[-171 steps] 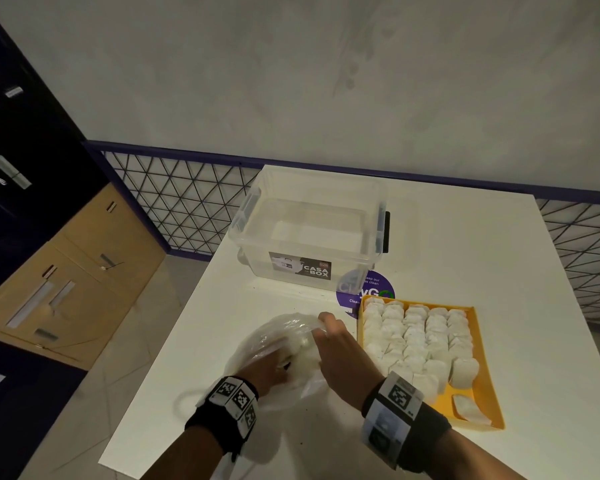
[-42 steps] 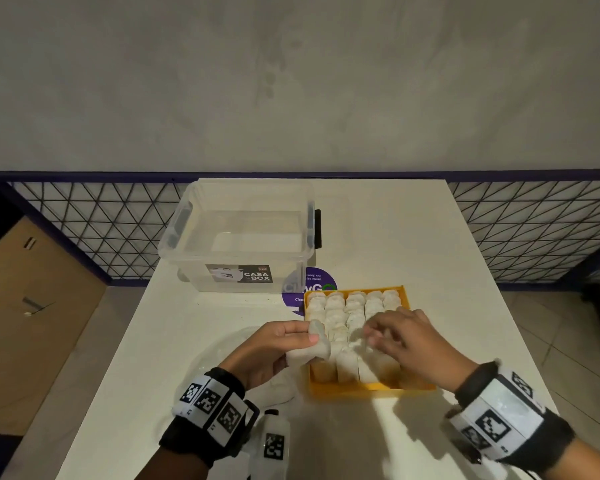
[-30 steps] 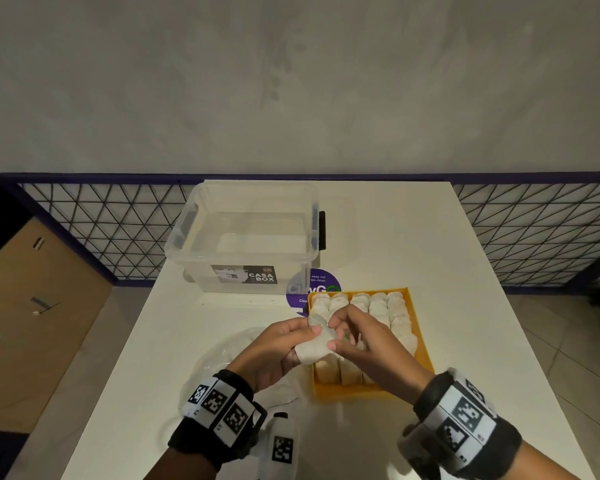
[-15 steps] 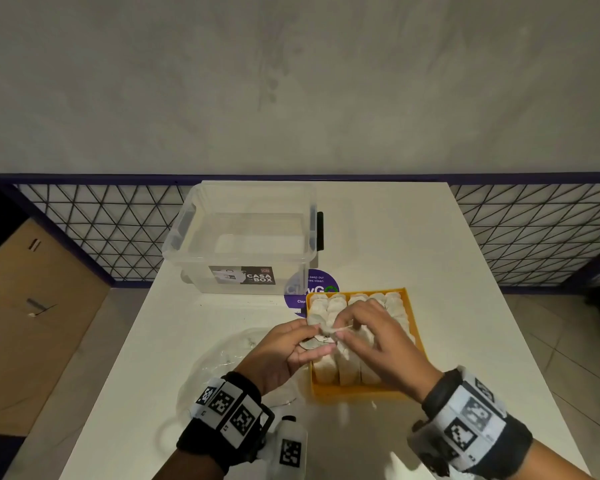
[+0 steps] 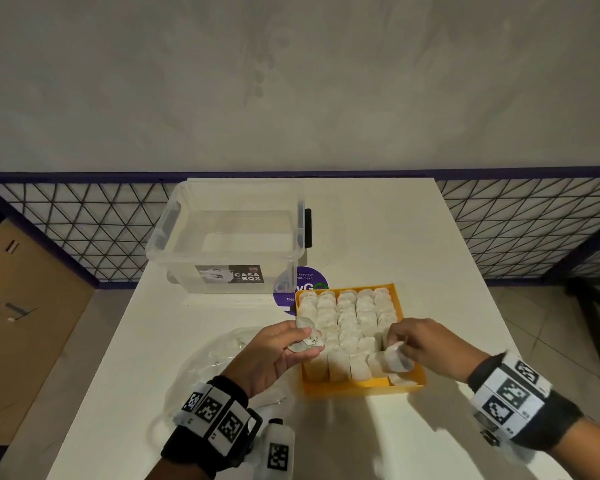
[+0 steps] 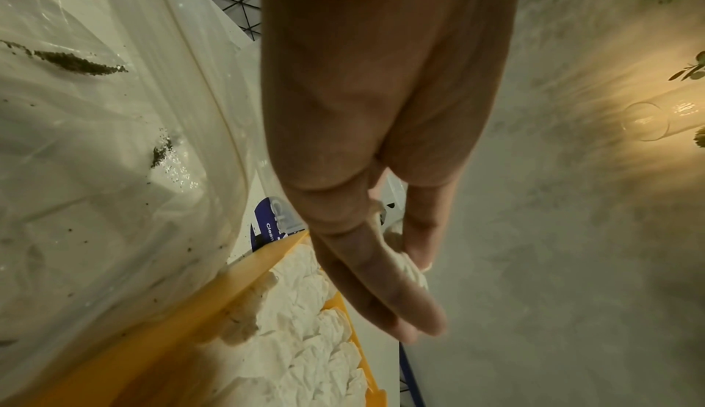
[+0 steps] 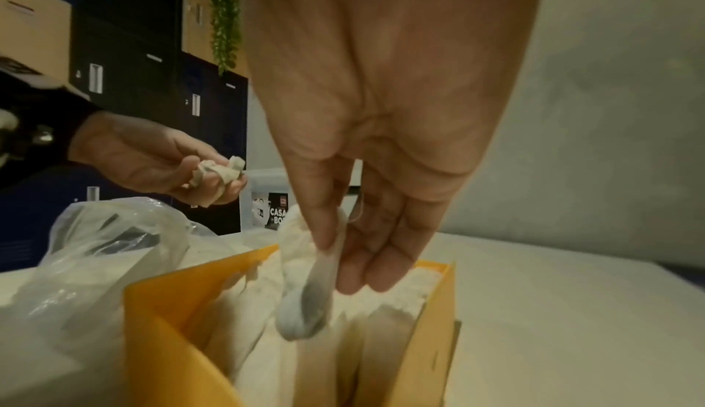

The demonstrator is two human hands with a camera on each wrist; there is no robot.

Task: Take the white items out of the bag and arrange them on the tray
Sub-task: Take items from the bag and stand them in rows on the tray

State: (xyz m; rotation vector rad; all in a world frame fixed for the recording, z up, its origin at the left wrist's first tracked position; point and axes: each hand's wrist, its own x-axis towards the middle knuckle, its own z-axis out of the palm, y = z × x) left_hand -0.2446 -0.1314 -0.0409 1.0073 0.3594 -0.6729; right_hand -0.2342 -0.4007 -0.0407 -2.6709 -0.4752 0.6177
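An orange tray (image 5: 361, 389) on the white table holds several rows of upright white sachets (image 5: 347, 317). My left hand (image 5: 278, 351) hovers at the tray's left edge and pinches white sachets (image 5: 307, 341) (image 7: 217, 172) between thumb and fingers. My right hand (image 5: 420, 344) is over the tray's near right corner, pinching one white sachet (image 5: 397, 358) (image 7: 309, 281) that hangs down into the tray. A clear plastic bag (image 5: 219, 362) lies flat left of the tray, under my left wrist. In the left wrist view the bag (image 6: 95, 142) fills the left side beside the tray (image 6: 213, 302).
A clear lidded storage box (image 5: 232, 237) labelled CASA BOX stands behind the tray. A round purple sticker (image 5: 302, 282) lies between box and tray. A mesh railing (image 5: 520, 226) runs behind the table. Brown cabinets (image 5: 21, 306) stand at the left.
Both hands met over the tray's left side and split the sachets apart. Now the right hand has moved right with one sachet to the near right corner; the left stays at the left edge.
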